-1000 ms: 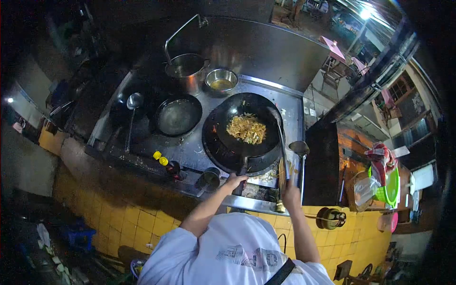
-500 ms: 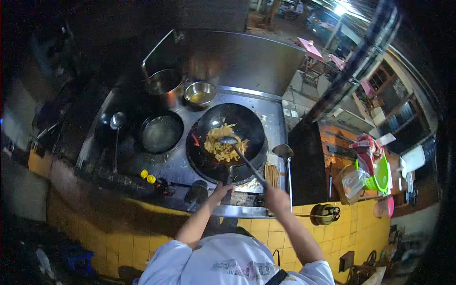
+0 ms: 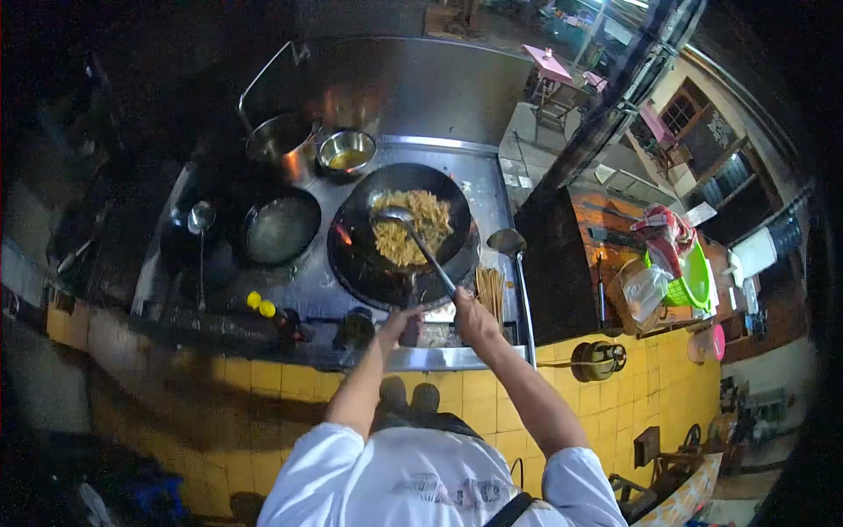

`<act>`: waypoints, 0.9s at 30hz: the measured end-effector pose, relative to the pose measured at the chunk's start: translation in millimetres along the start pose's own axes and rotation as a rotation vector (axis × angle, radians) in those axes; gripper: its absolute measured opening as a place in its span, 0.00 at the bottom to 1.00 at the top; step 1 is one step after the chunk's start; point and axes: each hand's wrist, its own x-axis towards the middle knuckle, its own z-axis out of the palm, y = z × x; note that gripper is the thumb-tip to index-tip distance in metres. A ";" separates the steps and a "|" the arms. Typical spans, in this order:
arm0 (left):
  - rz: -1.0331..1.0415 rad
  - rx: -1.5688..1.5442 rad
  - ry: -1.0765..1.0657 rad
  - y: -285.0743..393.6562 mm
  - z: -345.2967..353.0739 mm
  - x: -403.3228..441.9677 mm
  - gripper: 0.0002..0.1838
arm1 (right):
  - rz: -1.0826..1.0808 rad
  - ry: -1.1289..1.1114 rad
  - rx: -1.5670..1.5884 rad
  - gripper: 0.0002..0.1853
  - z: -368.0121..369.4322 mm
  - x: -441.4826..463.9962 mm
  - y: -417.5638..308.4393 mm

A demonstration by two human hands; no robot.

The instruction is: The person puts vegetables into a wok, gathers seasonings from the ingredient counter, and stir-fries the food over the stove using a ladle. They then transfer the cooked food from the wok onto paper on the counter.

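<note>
A black wok (image 3: 450, 195) sits over the burner, tilted, with flat brownish noodles (image 3: 430, 215) in it. My left hand (image 3: 400, 326) is closed round the wok's handle (image 3: 411, 288) at the near side. In my right hand (image 3: 477, 320) is the handle of a long metal ladle (image 3: 428, 250). Its bowl rests among the noodles at their left side. Orange flame shows at the wok's left edge.
A second dark pan (image 3: 283, 230) stands left of the wok, and a steel bowl (image 3: 347, 153) with yellowish liquid behind it. Another ladle (image 3: 507, 242) and a bundle of thin sticks (image 3: 490, 294) lie on the right. A green basket (image 3: 699, 283) stands on the side table.
The ladle's bowl has moved left across the noodles, and my right hand has come nearer the wok. The noodles have shifted toward the far right. The whole view has shifted a little.
</note>
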 end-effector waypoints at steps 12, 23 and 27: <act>-0.112 -0.201 -0.041 35.4 190.2 -155.3 0.10 | 0.056 -0.390 -0.031 0.16 -237.7 -72.5 11.2; -0.155 -0.012 0.114 0.1 189.3 -186.9 0.10 | 0.057 -0.252 -0.133 0.19 -191.6 -97.6 12.1; -0.036 -0.157 -0.079 34.1 131.0 -120.9 0.12 | 0.011 -0.260 -0.092 0.13 -198.9 -96.6 9.3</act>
